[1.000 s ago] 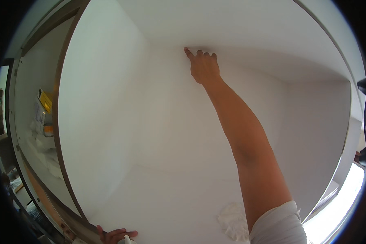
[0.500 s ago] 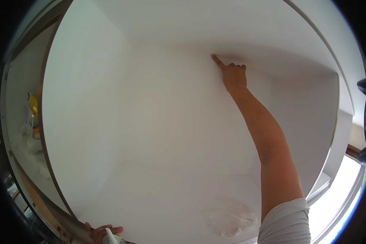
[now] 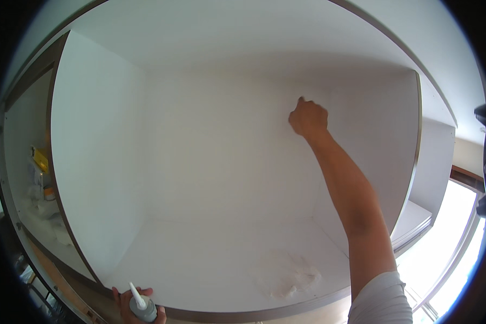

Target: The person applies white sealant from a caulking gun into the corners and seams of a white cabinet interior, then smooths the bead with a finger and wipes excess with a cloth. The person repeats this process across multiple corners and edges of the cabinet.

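Note:
My left hand (image 3: 125, 306) is at the lower left, by the front edge of a white cabinet (image 3: 227, 146). Its fingers are wrapped round a grey sealant tube (image 3: 144, 310) whose white nozzle tilts up and left; the lower part of the tube is cut off by the picture's edge. My right hand (image 3: 309, 118) reaches deep into the cabinet, close to the back wall near the upper right corner. It is closed in a fist with one fingertip poking upward, and no object shows in it. Whether that fingertip touches the wall I cannot tell.
A crumpled, see-through plastic piece (image 3: 295, 279) lies on the cabinet floor at the right front. The dark front edge (image 3: 221, 317) runs along the bottom. At the left, an adjoining compartment holds a yellow item (image 3: 39, 160) and clear bags. A bright window (image 3: 443, 243) is at the right.
My right hand has drawn away from the upper seam, and its stretched forefinger is now mostly folded. The view has shifted, showing more of the sealant tube in my left hand and the cabinet's front edge.

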`<state>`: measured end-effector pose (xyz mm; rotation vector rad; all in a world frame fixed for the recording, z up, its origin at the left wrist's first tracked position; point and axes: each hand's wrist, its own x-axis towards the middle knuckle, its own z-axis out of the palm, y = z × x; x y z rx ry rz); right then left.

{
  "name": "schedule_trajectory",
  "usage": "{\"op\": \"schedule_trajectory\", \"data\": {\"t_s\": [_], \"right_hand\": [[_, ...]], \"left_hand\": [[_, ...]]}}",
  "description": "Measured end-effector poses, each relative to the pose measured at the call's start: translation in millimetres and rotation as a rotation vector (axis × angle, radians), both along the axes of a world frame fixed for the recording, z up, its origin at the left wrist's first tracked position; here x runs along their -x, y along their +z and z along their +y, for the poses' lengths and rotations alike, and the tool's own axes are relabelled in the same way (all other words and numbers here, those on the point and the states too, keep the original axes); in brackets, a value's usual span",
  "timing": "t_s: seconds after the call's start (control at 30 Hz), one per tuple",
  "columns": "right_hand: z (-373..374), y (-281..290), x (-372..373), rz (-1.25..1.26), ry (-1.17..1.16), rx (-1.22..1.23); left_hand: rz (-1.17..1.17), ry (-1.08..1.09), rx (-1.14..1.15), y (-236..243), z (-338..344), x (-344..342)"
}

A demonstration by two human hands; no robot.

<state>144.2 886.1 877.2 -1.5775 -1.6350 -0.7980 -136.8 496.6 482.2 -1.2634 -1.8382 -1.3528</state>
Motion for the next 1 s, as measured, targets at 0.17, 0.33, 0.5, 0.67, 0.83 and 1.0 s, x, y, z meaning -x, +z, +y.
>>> {"op": "schedule_trajectory", "data": {"t_s": [0.17, 0.33, 0.5, 0.67, 0.83, 1.0], "right_hand": [[-81.7, -93.7, 4.5, -0.409, 0.608, 0.716], [-149.3, -208.3, -48.2, -0.48, 0.826, 1.042], [-177.4, -274.3, -70.0, -0.176, 1.098, 0.836], [-191.9, -286.2, -78.1, 0.172, 0.99, 0.899], [-200.4, -303.2, -89.1, -0.1, 0.868, 0.383], [-202.3, -301.5, -104.7, 0.072, 0.927, 0.717]], "left_hand": [[-0.195, -0.207, -0.075, -0.7, 3.9, 2.9], [-0.136, -0.218, -0.085, 1.3, 12.3, -1.2], [-0.2, -0.243, -0.047, 6.0, 4.3, 0.1], [-0.211, -0.266, -0.049, 7.9, 2.5, 2.6], [-0.15, -0.27, -0.087, 6.2, 3.2, 6.9], [-0.14, -0.267, -0.093, 4.4, 3.2, 8.9]]}}
